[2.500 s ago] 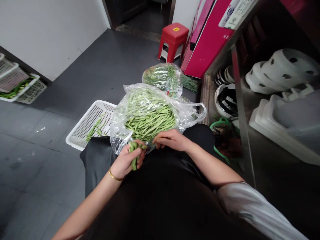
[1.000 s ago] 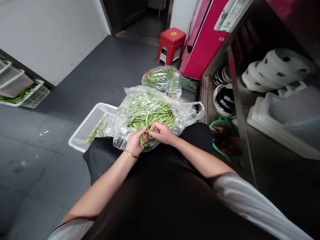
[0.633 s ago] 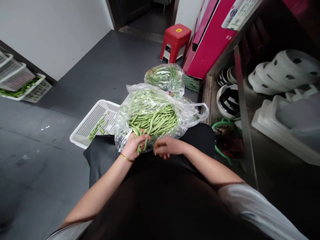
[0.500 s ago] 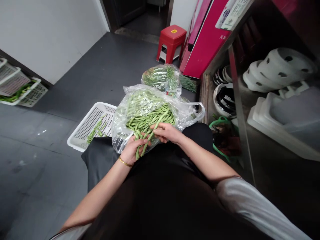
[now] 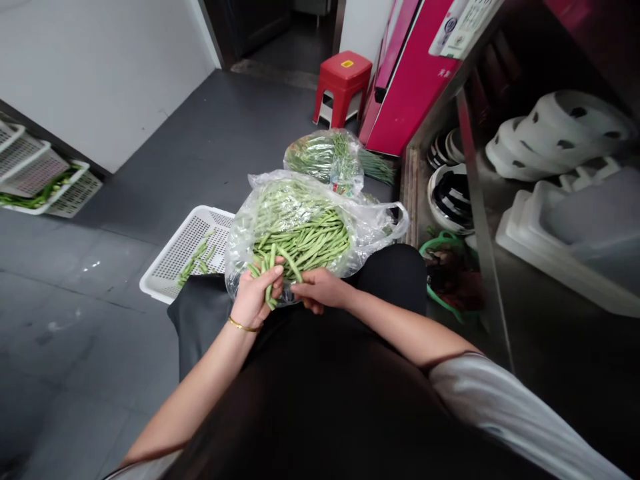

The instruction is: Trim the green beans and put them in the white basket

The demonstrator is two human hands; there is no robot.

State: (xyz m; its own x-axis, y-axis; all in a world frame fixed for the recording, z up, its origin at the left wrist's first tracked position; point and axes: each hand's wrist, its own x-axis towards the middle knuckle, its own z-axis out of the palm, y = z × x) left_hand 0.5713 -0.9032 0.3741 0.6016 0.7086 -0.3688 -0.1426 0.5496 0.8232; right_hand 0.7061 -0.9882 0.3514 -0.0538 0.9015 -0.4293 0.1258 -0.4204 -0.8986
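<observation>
A clear plastic bag (image 5: 280,200) full of green beans (image 5: 310,240) rests on my lap against my black apron (image 5: 310,400). My left hand (image 5: 255,297), with a gold bracelet on the wrist, is closed round a small bunch of beans at the bag's mouth. My right hand (image 5: 317,290) is right beside it, fingers pinched on one bean that runs across to the left hand. A white perforated basket (image 5: 173,257) with a few bean pieces lies on the floor to the left of my knee.
A second bag of greens (image 5: 325,153) lies behind the first. Beyond it stand a red stool (image 5: 345,73) and a pink cabinet (image 5: 410,87). White trays (image 5: 45,187) with greens sit far left. A steel shelf with white dishes (image 5: 560,133) is at right, and a green basket (image 5: 443,267) sits below it.
My right hand drew back from the bean pile toward my lap with one bean. My left hand kept its bunch and lifted slightly. The bag has stayed where it was.
</observation>
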